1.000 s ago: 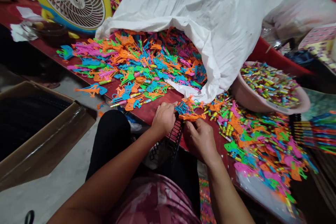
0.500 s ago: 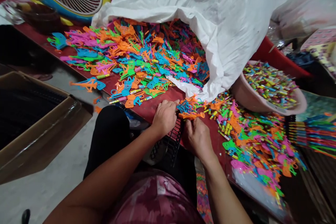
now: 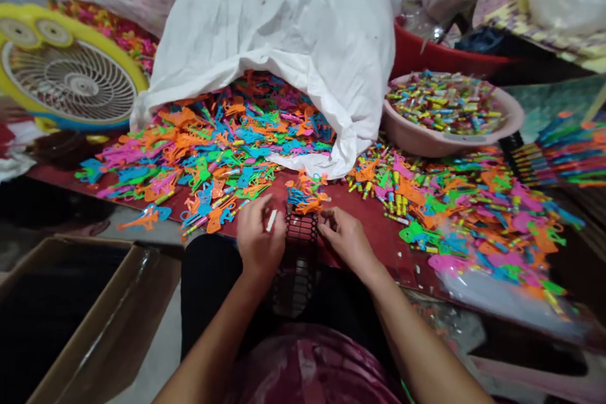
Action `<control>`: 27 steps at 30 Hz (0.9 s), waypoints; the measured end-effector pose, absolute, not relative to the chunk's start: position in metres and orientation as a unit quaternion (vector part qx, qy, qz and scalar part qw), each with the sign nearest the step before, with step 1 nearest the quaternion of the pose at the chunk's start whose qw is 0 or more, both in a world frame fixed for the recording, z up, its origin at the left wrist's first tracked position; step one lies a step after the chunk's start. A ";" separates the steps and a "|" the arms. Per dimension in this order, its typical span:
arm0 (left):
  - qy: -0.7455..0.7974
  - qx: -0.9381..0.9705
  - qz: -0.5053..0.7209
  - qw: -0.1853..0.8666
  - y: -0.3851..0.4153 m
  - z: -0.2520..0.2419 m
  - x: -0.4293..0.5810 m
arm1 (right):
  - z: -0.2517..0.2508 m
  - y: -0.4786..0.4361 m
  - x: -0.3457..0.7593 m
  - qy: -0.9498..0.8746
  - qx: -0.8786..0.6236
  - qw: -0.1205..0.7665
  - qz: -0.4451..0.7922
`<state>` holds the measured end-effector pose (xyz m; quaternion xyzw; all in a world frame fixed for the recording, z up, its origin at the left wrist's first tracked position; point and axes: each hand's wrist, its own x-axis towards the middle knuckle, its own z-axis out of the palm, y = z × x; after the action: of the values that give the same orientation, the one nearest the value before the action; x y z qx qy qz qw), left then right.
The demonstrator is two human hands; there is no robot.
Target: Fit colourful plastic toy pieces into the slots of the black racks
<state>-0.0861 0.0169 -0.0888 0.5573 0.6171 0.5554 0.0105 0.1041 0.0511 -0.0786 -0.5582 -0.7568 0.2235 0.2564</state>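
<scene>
Black plastic mesh basket was pointed to 12 o'clock. A small white stick was pinched by the left hand at 9 o'clock; grip of the right hand was hidden.

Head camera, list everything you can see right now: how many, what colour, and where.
sack: one, white, back of table, mouth open
toys: many, orange, blue, green, pink, spilling from sack; more at right
table: one, red, under the toys
basin: one, pink, right of sack
tubes: many, mixed colours, filling basin
tub: one, red, behind basin
fan: one, yellow and blue, far left
box: one, brown, lower left
basket: one, black mesh, between the hands
left hand: holds a small white piece
right hand: at basket's rim, grip unclear
</scene>
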 end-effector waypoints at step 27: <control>0.495 0.827 0.243 -0.108 0.060 0.008 -0.062 | -0.082 0.052 0.091 -0.750 -0.575 0.283 0.165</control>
<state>-0.0623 0.0601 0.0082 0.8275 0.4946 0.2428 -0.1082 0.0907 0.0518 -0.0817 -0.5753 -0.7496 0.1645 0.2828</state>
